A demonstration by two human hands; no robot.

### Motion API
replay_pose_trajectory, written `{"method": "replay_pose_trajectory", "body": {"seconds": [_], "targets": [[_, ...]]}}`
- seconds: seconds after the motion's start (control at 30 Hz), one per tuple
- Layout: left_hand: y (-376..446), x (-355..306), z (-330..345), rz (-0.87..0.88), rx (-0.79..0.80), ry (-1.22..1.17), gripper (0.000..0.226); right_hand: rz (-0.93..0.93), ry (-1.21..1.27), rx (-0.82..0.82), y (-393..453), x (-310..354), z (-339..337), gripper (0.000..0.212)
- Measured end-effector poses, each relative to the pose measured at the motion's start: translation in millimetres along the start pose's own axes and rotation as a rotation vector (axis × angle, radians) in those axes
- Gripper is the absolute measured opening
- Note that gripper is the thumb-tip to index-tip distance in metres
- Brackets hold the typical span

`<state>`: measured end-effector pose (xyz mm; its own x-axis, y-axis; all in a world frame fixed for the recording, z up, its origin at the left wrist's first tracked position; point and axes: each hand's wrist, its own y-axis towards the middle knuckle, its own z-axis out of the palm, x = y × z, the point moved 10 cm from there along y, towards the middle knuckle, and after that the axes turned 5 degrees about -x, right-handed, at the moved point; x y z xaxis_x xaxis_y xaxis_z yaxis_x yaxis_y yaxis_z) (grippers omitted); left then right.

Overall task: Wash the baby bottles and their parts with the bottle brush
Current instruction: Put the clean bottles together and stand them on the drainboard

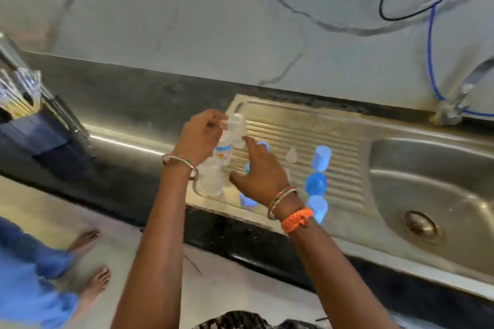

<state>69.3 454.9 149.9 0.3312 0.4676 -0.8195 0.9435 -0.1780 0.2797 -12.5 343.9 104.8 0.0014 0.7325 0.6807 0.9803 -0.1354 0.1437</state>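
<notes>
Bangles [178, 161], orange wrist thread [297, 219]

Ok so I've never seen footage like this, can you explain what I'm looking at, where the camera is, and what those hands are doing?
There is no machine here. It is one picture from a camera worn on a person's head, looking down at their two bare hands over a kitchen counter. The left hand holds a clear baby bottle near its top, above the ribbed metal drainboard. The right hand reaches in with open fingers beside the bottle; the blur hides whether it touches. On the drainboard stand three blue caps in a row and a clear teat, with more blue parts partly hidden behind the right hand. The sink basin is to the right. No bottle brush shows.
</notes>
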Motion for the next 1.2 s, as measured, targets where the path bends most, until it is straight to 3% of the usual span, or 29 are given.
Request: {"method": "replay_pose_trajectory", "body": {"seconds": [0.07,0.13,0.3,0.43,0.53,0.67,0.8,0.83,0.87,0.93,0.97,1.0,1.07,1.13,1.17,1.2], "targets": [[-8.8,51.8,-9.0,-0.144,0.102,-0.004,0.018,0.058,-0.105,0.108,4.4,10.3,51.0,0.093],[-24.2,80.6,-8.2,-0.211,0.199,-0.004,0.022,0.099,-0.196,0.094,9.8,14.9,79.0,0.1],[-43.8,101.5,-6.8,-0.315,0.246,-0.152,0.026,0.141,-0.128,0.042,13.9,14.9,102.1,0.078],[-37.9,64.9,-11.4,-0.261,0.172,-0.325,0.025,0.187,0.072,-0.065,2.9,17.2,44.7,0.058],[-25.2,13.0,11.6,-0.146,0.204,-0.431,0.022,0.195,0.167,-0.327,-10.6,14.2,-66.5,0.055],[-22.9,-66.3,96.7,-0.025,0.398,-0.507,0.025,0.198,0.086,-0.748,-49.8,-20.8,-217.6,0.059],[-32.2,-126.7,184.7,-0.009,0.526,-0.516,0.03,0.276,-0.032,-1.142,-97.1,-95.2,-297.3,0.056],[-33.5,-135.8,201.4,-0.012,0.531,-0.515,0.032,0.313,-0.064,-1.171,-103.1,-122.0,-299.0,0.053],[-33.0,-143.6,215.6,0.0,0.538,-0.493,0.037,0.377,-0.153,-1.052,-95.2,-155.3,-289.7,0.048],[-42.9,-157.1,252.7,0.05,0.683,-0.372,0.048,0.698,-0.336,-0.468,-84.4,-236.7,-236.9,0.04],[-50.7,-163.3,272.3,0.073,0.798,-0.316,0.05,0.819,-0.368,-0.3,-93.2,-265.0,-225.1,0.04],[-56.1,-167.5,286.4,0.095,0.88,-0.285,0.052,0.865,-0.319,-0.332,-100.3,-276.1,-230.8,0.041],[-49.4,-179.9,297.7,0.165,0.833,-0.294,0.054,0.803,-0.184,-0.652,-101.7,-277.7,-278.6,0.041],[-28.0,-183.8,293.3,0.203,0.563,-0.306,0.062,0.626,-0.146,-1.098,-119.1,-254.2,-330.9,0.044],[-22.4,-184.4,289.6,0.217,0.46,-0.309,0.067,0.549,-0.144,-1.226,-126.8,-250.4,-341.8,0.045],[-23.8,-184.1,296.0,0.236,0.481,-0.297,0.072,0.558,-0.202,-1.17,-122.4,-260.1,-337.1,0.044]]}}
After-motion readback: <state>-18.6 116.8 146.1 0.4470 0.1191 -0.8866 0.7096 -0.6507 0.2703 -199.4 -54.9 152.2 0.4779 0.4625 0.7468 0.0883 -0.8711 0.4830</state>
